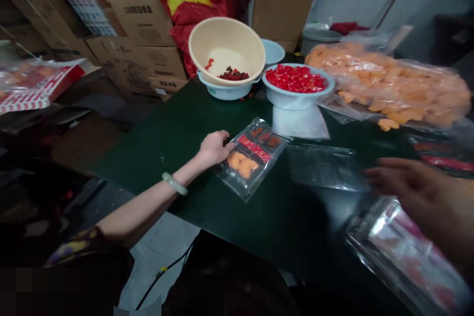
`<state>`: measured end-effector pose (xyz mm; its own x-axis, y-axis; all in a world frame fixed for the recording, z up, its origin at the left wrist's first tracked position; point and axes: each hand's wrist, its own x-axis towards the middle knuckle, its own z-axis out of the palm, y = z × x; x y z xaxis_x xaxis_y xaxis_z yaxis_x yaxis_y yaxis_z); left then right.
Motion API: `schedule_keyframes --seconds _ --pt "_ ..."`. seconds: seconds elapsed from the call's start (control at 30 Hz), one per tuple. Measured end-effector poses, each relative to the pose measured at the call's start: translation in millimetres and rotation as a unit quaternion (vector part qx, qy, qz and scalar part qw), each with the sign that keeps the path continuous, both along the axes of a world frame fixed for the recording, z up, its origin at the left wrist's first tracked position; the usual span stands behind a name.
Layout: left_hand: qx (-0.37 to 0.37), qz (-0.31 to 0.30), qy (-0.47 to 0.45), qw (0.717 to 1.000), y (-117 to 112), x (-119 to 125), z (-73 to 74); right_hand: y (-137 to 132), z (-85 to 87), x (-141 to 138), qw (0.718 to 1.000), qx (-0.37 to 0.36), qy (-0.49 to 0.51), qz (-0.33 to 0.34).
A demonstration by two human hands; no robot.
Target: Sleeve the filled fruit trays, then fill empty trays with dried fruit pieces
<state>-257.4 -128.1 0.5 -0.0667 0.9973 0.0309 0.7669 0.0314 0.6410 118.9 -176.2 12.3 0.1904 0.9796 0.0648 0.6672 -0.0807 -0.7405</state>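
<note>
My left hand [215,149], a pale green bangle on its wrist, is closed at the left edge of a clear plastic food pack [254,147]. The pack lies on the dark green table [148,143]. Inside show orange pieces, a red packet across the middle and small dark-red items. On the right, my right hand [422,197] is smeared by motion, so its fingers cannot be made out. Close to it lie an unfilled clear plastic tray [322,165] and a blurred filled pack [411,252]; whether it touches either is unclear.
Behind stand a tilted cream basin [227,42] with a few dark-red pieces and a pale bowl [298,96] heaped with red packets. A big clear bag of orange pieces [400,81] lies at right. Cardboard boxes [142,19] and red sacks [222,0] are stacked beyond the table.
</note>
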Motion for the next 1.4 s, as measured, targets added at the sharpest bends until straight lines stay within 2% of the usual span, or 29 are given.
schedule_keyframes --seconds 0.03,0.07,0.1,0.17,0.23,0.3,0.4,0.43,0.5,0.57,0.6,0.7,0.73,0.8,0.83,0.87,0.9,0.93,1.0,1.07,1.1,1.13,1.17,1.2,1.23,1.27,1.33,1.4 --pt "-0.015 0.009 -0.006 1.000 8 -13 -4.6 -5 2.0 -37 0.984 -0.102 0.136 0.050" --pt "-0.026 0.010 -0.021 0.999 14 -21 -8.8 -7 2.1 -74 0.956 -0.168 0.232 0.056" --pt "-0.030 0.005 -0.040 0.999 17 -24 -12.3 -8 0.3 -107 0.933 -0.212 0.288 0.035" --pt "-0.034 -0.003 -0.085 0.996 15 -20 -16.8 -2 -7.4 -157 0.906 -0.248 0.343 0.024" --pt "-0.041 -0.006 -0.130 0.991 5 -11 -19.1 9 -16.5 -180 0.907 -0.256 0.335 0.027" --pt "-0.089 0.000 -0.215 0.972 -12 -3 -20.8 19 -22.6 -185 0.910 -0.258 0.323 0.037" --pt "-0.203 0.007 -0.371 0.906 -47 -1 -23.3 26 -24.3 -175 0.886 -0.272 0.368 0.076" --pt "-0.236 -0.004 -0.395 0.888 -58 -3 -23.0 27 -23.3 -171 0.873 -0.281 0.385 0.101" --pt "-0.294 -0.068 -0.376 0.876 -79 -12 -16.9 30 -19.7 -165 0.852 -0.304 0.393 0.166" --pt "-0.309 -0.143 -0.313 0.887 -94 -25 -0.5 35 -14.0 -162 0.839 -0.323 0.366 0.240" --pt "-0.287 -0.167 -0.283 0.900 -98 -31 11.7 38 -10.3 -162 0.837 -0.328 0.341 0.275" --pt "-0.078 -0.144 -0.240 0.957 -94 -37 54.4 48 5.4 -171 0.827 -0.336 0.249 0.375" --pt "-0.008 -0.139 -0.226 0.964 -88 -35 66.2 50 12.2 -176 0.816 -0.338 0.220 0.413" --pt "0.061 -0.165 -0.194 0.965 -70 -25 79.6 51 27.1 -189 0.790 -0.334 0.169 0.486" --pt "0.052 -0.188 -0.181 0.964 -60 -20 80.5 51 34.8 -196 0.782 -0.323 0.141 0.514" --pt "0.007 -0.222 -0.167 0.961 -50 -15 77.8 51 42.4 -202 0.780 -0.308 0.115 0.532" --pt "-0.071 -0.264 -0.153 0.949 -41 -12 72.3 50 49.6 -206 0.785 -0.292 0.092 0.539" --pt "-0.157 -0.307 -0.148 0.927 -34 -10 65.0 49 56.5 -207 0.798 -0.272 0.075 0.532" --pt "-0.273 -0.349 -0.183 0.878 -25 -12 48.6 47 68.3 -200 0.858 -0.186 0.060 0.475" --pt "-0.286 -0.323 -0.276 0.859 -25 -16 34.0 39 75.6 -182 0.934 -0.018 0.061 0.351" --pt "-0.270 -0.292 -0.327 0.857 -27 -18 28.4 32 76.5 -170 0.958 0.085 0.063 0.267" --pt "-0.251 -0.256 -0.373 0.856 -29 -20 24.1 22 74.8 -159 0.966 0.178 0.068 0.176" --pt "-0.232 -0.220 -0.412 0.853 -32 -19 20.9 11 70.3 -149 0.963 0.245 0.078 0.087" --pt "-0.213 -0.186 -0.446 0.849 -34 -18 19.0 -1 62.8 -142 0.955 0.279 0.098 0.003" --pt "-0.198 -0.158 -0.474 0.843 -35 -14 18.2 -14 53.0 -137 0.952 0.272 0.131 -0.057" --pt "-0.186 -0.137 -0.497 0.836 -37 -9 18.3 -26 41.5 -135 0.952 0.227 0.186 -0.091" --pt "-0.170 -0.116 -0.529 0.823 -39 6 20.7 -44 18.7 -136 0.945 0.074 0.314 -0.058" --pt "-0.166 -0.125 -0.543 0.814 -43 25 24.8 -55 2.8 -139 0.907 -0.013 0.420 0.020"
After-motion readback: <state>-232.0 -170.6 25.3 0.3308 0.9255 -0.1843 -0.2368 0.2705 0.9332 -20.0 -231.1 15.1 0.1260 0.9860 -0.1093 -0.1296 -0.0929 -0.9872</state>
